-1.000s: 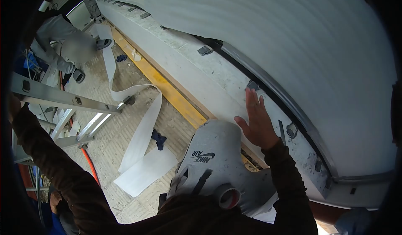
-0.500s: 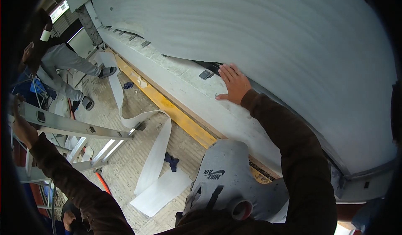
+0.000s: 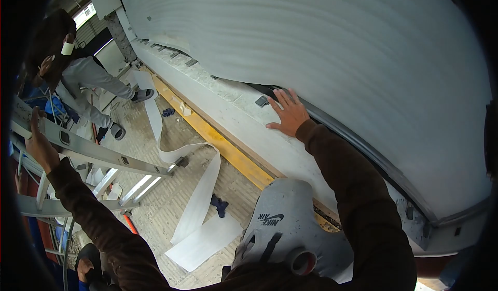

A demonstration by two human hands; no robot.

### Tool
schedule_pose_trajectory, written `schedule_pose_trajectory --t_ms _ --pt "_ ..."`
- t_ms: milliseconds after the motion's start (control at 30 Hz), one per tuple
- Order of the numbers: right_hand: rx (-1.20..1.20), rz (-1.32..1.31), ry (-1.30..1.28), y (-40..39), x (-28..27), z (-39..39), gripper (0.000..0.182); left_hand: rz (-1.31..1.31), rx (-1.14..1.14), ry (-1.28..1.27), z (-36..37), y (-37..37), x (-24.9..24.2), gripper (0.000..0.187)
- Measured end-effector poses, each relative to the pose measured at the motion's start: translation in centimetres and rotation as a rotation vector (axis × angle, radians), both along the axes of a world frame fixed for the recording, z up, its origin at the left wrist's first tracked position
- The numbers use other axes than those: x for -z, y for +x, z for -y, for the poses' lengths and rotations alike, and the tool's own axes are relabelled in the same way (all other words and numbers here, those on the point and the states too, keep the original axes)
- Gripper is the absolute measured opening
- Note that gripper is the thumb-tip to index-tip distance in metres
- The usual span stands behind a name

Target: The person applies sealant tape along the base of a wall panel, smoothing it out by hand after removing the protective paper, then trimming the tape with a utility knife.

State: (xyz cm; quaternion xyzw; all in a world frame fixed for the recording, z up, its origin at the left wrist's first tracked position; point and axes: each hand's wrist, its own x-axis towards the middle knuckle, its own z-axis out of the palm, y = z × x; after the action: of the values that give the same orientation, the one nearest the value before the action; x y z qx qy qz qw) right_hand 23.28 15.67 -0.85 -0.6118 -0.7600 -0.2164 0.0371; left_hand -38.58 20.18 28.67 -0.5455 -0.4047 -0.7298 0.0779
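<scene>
My left hand (image 3: 41, 143) is wrapped round the side rail of an aluminium ladder (image 3: 96, 153) at the left. Farther right, my right hand (image 3: 289, 113) lies with its fingers spread at the lower edge of a large pale, rippled panel (image 3: 321, 37), above a white ledge (image 3: 228, 91). A small dark clip (image 3: 262, 101) sits on the ledge just left of my right fingertips. A dark gap shows under the panel's edge. A roll of tape (image 3: 303, 261) rests by my grey trousers.
Another person (image 3: 78, 73) in grey trousers stands at the upper left, holding a white roll (image 3: 67, 48). A yellow beam (image 3: 207, 130) runs along the ledge's foot. A long white strip (image 3: 194, 203) curls across the floor beside a dark cloth (image 3: 219, 205).
The view has shifted slightly, so the ladder and floor items appear farther right and lower. My right hand's fingers are spread wider. The gap beneath the panel's edge looks wider on the right.
</scene>
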Motion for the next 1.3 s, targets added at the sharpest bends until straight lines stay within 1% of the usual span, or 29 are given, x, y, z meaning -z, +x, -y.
schedule_pose_trajectory --t_ms 67,100,133,167,233,300,367,500,567,600,700,800,867,967,1000,1067,1100,1167,1233,1300 --pt "-0.115 0.018 -0.012 0.4 0.1 2.4 0.091 -0.007 -0.022 0.005 0.1 0.5 -0.1 0.033" --pt "-0.121 0.027 -0.021 0.4 -0.3 2.9 0.091 -0.024 -0.038 0.004 0.4 0.4 0.1 0.032" --pt "-0.13 0.024 -0.01 0.3 -0.5 3.8 0.091 -0.183 -0.112 0.02 0.4 -0.5 0.1 0.031" --pt "-0.135 0.022 0.007 0.3 -0.6 4.2 0.09 -0.18 -0.108 0.012 0.2 -1.1 0.2 0.031" --pt "-0.095 0.036 0.001 0.6 -1.0 4.1 0.09 -0.136 0.014 0.041 -0.6 -1.8 0.0 0.031" --pt "-0.067 0.045 0.0 1.0 -1.4 3.3 0.089 -0.14 0.01 0.028 -0.9 -2.3 0.3 0.03" --pt "-0.034 0.085 -0.018 1.5 -1.8 2.5 0.09 -0.04 0.022 0.01 -0.3 -1.3 0.2 0.029" --pt "0.0 0.092 -0.028 0.8 -1.4 1.0 0.09 -0.105 -0.04 -0.021 -0.3 -2.6 0.4 0.027" --pt "0.052 0.124 -0.023 0.0 -1.1 0.7 0.09 -0.26 -0.104 -0.008 -0.5 -3.8 0.5 0.031" --pt "0.056 0.126 -0.029 0.0 -1.0 0.5 0.09 -0.27 -0.115 -0.004 -0.8 -4.3 0.5 0.032" --pt "0.053 0.096 -0.049 0.4 -0.4 0.2 0.092 -0.227 -0.118 0.007 -0.1 -2.9 0.4 0.036" --pt "0.029 0.118 -0.007 0.5 0.3 -0.3 0.093 -0.185 -0.124 0.017 1.0 -1.2 0.3 0.044" --pt "0.015 0.016 -0.004 0.2 0.2 -0.5 0.093 -0.153 -0.132 0.016 1.6 -0.1 0.2 0.05" --pt "0.021 -0.016 0.022 -0.7 -0.5 -1.2 0.094 -0.117 -0.138 -0.003 2.3 1.5 -0.1 0.061" --pt "0.017 -0.015 0.017 -1.3 -0.7 -1.1 0.094 -0.184 -0.112 0.072 1.9 1.2 0.2 0.061" --pt "0.057 -0.099 0.004 -3.1 -2.4 -0.7 0.087 -0.317 -0.059 0.225 1.7 1.1 0.4 0.06" --pt "0.053 -0.093 0.006 -3.9 -3.3 0.2 0.087 -0.383 -0.032 0.303 1.9 1.3 0.4 0.06" --pt "-0.214 -0.28 0.04 -6.0 -4.4 4.0 0.079 -0.197 -0.152 0.148 3.3 4.3 0.0 0.06" --pt "-0.4 -0.492 0.092 -8.5 -4.7 8.8 0.053 -0.18 -0.149 0.137 3.3 4.4 -0.2 0.06" --pt "-0.46 -0.74 -0.033 -9.1 -2.5 13.0 0.027 -0.152 -0.152 0.114 3.5 4.7 -0.3 0.06"
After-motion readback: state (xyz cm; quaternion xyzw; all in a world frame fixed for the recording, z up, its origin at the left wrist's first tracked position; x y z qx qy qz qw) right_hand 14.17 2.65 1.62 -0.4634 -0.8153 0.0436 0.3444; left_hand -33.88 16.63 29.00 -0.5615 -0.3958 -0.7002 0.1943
